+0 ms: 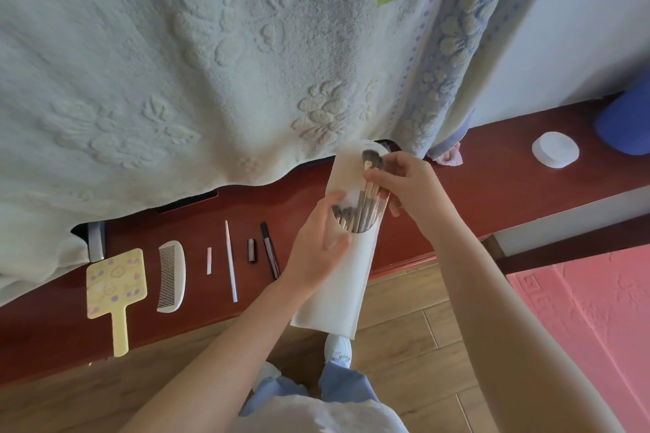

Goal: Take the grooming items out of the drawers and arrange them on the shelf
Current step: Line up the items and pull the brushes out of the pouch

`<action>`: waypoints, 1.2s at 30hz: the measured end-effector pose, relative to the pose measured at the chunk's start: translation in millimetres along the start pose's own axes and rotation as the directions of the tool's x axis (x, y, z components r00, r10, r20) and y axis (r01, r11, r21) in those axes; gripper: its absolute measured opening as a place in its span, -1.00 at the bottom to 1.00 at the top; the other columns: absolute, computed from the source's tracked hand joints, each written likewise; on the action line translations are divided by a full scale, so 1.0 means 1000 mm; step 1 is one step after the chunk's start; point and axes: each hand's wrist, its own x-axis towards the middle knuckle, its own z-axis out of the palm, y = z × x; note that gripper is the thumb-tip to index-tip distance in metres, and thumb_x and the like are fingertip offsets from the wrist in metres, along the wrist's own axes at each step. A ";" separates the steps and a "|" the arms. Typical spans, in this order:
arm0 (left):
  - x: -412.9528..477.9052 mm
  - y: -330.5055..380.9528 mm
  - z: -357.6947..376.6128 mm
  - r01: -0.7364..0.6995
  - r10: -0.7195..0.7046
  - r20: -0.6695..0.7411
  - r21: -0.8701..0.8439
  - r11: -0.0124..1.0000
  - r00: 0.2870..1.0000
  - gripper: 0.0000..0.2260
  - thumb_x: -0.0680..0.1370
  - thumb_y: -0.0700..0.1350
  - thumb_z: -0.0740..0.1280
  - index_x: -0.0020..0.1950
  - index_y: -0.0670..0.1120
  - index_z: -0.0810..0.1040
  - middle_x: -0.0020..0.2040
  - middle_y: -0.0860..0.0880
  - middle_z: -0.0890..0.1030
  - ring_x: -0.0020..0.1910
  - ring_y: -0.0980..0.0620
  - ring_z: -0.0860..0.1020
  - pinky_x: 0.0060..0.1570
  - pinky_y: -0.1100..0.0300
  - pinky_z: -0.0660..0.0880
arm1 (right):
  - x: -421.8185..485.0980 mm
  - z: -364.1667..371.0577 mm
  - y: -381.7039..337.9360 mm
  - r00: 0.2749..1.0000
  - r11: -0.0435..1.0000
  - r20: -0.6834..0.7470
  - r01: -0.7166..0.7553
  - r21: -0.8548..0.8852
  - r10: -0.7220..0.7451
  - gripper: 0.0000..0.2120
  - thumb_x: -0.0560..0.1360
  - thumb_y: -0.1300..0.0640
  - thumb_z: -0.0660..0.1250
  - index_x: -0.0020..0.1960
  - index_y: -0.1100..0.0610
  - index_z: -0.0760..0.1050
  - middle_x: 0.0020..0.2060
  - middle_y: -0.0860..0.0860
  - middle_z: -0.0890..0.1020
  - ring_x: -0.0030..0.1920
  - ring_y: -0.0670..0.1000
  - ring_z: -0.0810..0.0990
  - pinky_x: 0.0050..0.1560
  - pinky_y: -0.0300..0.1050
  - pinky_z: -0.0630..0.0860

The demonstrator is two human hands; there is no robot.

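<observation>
My left hand (318,242) grips the middle of a white brush pouch (337,292) held over the front edge of the red-brown shelf (197,295). Several makeup brushes (365,211) stick out of its open pocket. My right hand (404,183) pinches the brush handles near the pouch's top flap. Laid in a row on the shelf are a yellow hand mirror (114,285), a white comb (172,276), a short white stick (209,260), a long white stick (231,260), a small dark tube (251,250) and a dark pen-like liner (270,250).
Pale embossed towels (197,56) hang over the back of the shelf, hiding what lies behind. A round white jar (555,149) and a blue object (626,123) sit at the shelf's right end. Wood floor (404,337) and a pink mat (591,309) lie below.
</observation>
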 end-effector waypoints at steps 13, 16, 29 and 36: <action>-0.002 -0.008 -0.001 0.040 -0.040 -0.016 -0.006 0.999 0.999 -0.50 0.44 -0.16 0.24 0.37 0.07 0.27 0.27 0.22 0.40 0.26 0.24 0.40 0.21 0.31 0.36 | 0.007 0.003 -0.010 0.999 0.997 0.022 0.024 0.067 -0.025 -0.98 0.47 0.17 0.38 -0.12 0.09 0.58 -0.22 -0.04 0.70 -0.27 -0.12 0.62 -0.22 -0.18 0.58; -0.005 -0.012 -0.004 0.074 -0.075 -0.020 -0.030 0.997 0.997 -0.51 0.43 -0.11 0.24 0.35 0.11 0.26 0.24 0.37 0.33 0.23 0.46 0.30 0.11 0.60 0.23 | 0.014 -0.003 -0.025 0.995 0.956 -0.082 0.077 0.283 -0.056 -0.97 0.52 0.23 0.32 -0.09 0.13 0.51 -0.28 -0.05 0.71 -0.27 -0.07 0.68 -0.27 -0.20 0.62; -0.021 -0.031 -0.033 0.082 -0.176 -0.376 -0.254 0.964 0.910 -0.48 0.47 -0.35 0.27 0.34 0.07 0.30 0.10 0.41 0.44 0.08 0.30 0.48 0.05 0.08 0.54 | 0.039 0.017 0.031 0.989 0.982 0.095 -0.100 -0.162 0.116 -0.92 0.44 0.17 0.42 -0.08 0.17 0.58 -0.17 0.15 0.69 -0.23 0.05 0.70 -0.12 -0.05 0.65; -0.035 -0.038 -0.045 0.125 -0.234 -0.431 -0.266 0.956 0.871 -0.47 0.45 -0.33 0.27 0.32 0.10 0.31 0.14 0.36 0.42 0.10 0.26 0.47 0.11 0.01 0.52 | 0.047 0.100 0.059 0.929 0.933 0.284 -0.136 -0.334 0.237 -0.89 0.42 0.16 0.44 -0.09 0.15 0.55 -0.28 0.03 0.64 -0.34 0.03 0.64 -0.07 -0.07 0.63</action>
